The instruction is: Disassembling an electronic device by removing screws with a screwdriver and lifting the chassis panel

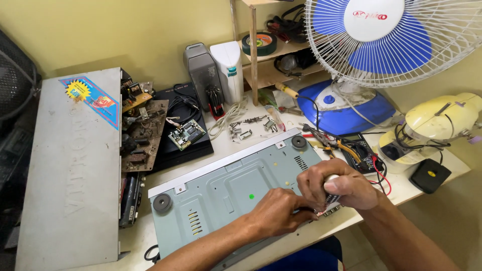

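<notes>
Screwdriver [330, 193] sits in the right hand [337, 186], fingers [315, 176] wrapped closed around its pale handle, shaft pointing steeply down toward the near right corner of the grey-blue metal chassis [228, 193]. The tip itself is hidden behind the left hand [277, 213], so contact with a screw can't be confirmed. Left hand lies flat on the chassis just left of the tool, fingers pinched closed at the shaft's lower end; whether they hold a screw or only steady the shaft, cannot tell. Key relation: tool axis is close to vertical, tilted slightly toward the person, and the work point lies directly under the right hand, at the chassis edge nearest the bench [150, 233] front. Right hand is above it, left hand beside and touching. Chassis lies upside down, long axis running from lower left to upper right, round rubber feet [162, 202] showing at the left and far corners. Loose screws [246, 128] lie well apart, beyond the far edge. Multimeter [359, 150] and pliers [326, 140] sit near the right end, and a blue fan [371, 45] stands behind them.
</notes>
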